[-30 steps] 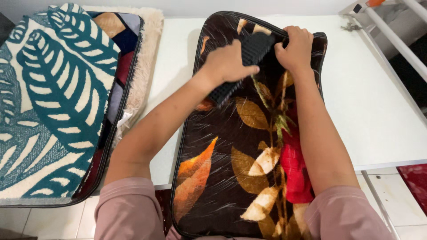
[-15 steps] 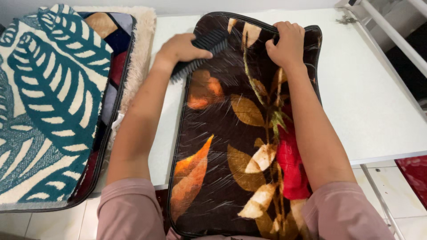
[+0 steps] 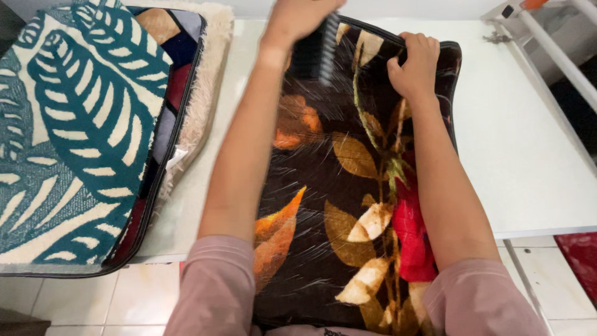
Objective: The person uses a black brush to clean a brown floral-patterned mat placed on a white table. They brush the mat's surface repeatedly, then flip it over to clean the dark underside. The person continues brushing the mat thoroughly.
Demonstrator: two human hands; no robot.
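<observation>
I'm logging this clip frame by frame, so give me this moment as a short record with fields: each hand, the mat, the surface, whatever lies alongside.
left hand: raised at the mat's far end, gripping a dark bristled brush, blurred
right hand: fingers curled on the far edge of the mat, pinning it
mat: dark floral mat, lengthwise on the table, near end hanging over the edge
surface: white table
alongside: stack of mats to the left, teal leaf-patterned one on top, cream shaggy one beneath
</observation>
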